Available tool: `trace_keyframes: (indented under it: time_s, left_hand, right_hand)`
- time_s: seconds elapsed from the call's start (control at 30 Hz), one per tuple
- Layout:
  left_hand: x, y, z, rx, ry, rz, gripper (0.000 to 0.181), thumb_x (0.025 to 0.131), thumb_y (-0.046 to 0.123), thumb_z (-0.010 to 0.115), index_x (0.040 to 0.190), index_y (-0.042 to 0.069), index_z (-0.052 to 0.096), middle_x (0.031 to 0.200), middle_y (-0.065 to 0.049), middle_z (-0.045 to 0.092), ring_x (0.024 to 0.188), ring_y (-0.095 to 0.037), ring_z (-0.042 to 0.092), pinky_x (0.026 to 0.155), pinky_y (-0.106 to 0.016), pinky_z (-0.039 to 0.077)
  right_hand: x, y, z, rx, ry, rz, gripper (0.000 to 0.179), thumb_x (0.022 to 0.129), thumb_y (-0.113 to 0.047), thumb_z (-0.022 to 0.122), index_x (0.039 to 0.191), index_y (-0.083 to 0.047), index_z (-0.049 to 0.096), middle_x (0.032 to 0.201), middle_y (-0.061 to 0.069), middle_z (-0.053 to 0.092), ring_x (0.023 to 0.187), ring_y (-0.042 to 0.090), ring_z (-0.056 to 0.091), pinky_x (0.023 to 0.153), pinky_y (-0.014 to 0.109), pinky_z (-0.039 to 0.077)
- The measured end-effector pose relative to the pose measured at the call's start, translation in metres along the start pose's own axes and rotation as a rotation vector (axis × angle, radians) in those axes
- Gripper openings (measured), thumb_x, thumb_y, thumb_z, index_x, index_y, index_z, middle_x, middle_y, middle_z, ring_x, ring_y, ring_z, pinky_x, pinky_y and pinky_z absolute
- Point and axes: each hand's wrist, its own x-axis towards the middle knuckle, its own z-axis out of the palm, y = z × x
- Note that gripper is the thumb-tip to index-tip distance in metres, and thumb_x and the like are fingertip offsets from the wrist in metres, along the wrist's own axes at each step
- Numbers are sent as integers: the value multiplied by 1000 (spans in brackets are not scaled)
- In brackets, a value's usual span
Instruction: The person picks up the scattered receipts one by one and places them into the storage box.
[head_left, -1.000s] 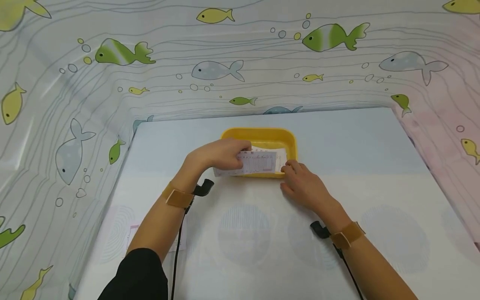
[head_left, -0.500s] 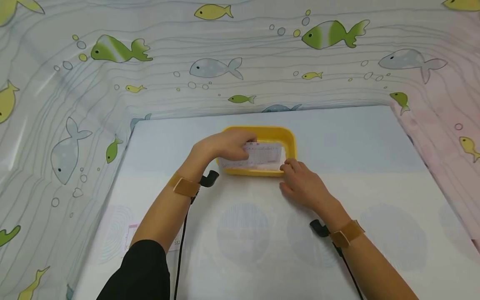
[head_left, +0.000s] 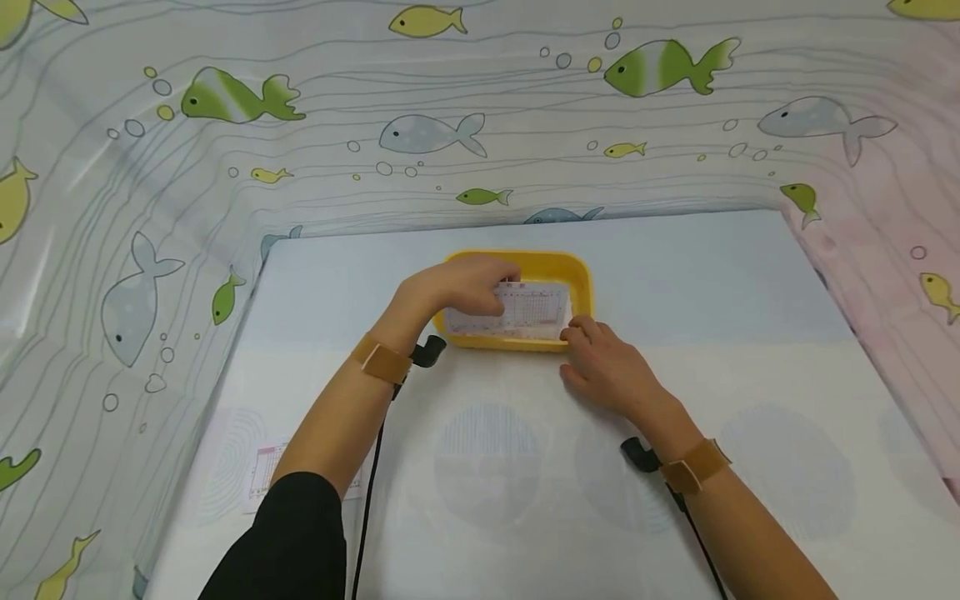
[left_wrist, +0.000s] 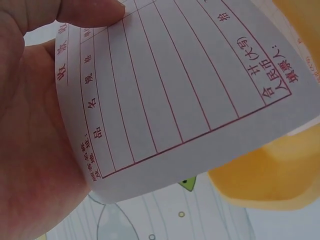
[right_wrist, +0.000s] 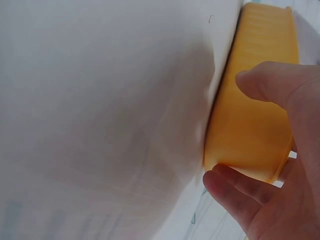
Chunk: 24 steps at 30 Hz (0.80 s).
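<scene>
In the head view, my left hand [head_left: 472, 287] pinches a printed receipt slip [head_left: 540, 307] by its left part, over the yellow tray [head_left: 510, 343]. Close up in the left wrist view, the thumb lies on the face of the slip [left_wrist: 165, 100], which bears red ruled lines and characters. Another pale sheet edge [left_wrist: 292, 35] shows beyond it, by the tray wall [left_wrist: 270, 175]. My right hand [head_left: 611, 367] holds the tray's front right corner. From the right wrist, its thumb is at the tray's long side [right_wrist: 250, 120] and its fingers are around the end.
A second printed slip [head_left: 266, 471] lies on the white table [head_left: 480, 542] at the left, partly covered by the left forearm. Cables run from both wrist cameras. A fish-patterned sheet [head_left: 337, 192] surrounds the table's back and sides.
My left hand has moved right and a little farther back, carrying the slip from over the tray's front left edge to within its outline. The right hand stays at the corner.
</scene>
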Motion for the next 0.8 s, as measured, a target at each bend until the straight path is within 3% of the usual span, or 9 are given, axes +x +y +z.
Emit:
trace_keyframes:
  time_s: [0.37,0.6,0.8]
  left_hand:
    - [14,-10,3,-13,-41,-10,24,81,11,61,104,16,56,97,-1,56,87,-18,52,75,-33,42]
    - [23,-16,5,-4,-71,-68,56,81,13,60,137,15,52,131,1,53,109,-17,47,102,-37,36]
    - [27,-16,5,-23,-89,-118,58,81,13,61,138,20,52,134,2,51,111,-16,45,103,-38,34]
  right_hand:
    - [1,2,1,-6,18,-10,32,90,-28,61,116,-12,50,126,3,41,106,22,46,77,37,50]
    - [0,1,0,-7,20,-12,31,90,-27,60,116,-12,50,124,3,42,107,22,46,76,37,51]
    - [0,1,-1,-5,38,-17,30,90,-24,57,117,-12,51,122,1,42,106,20,45,74,35,50]
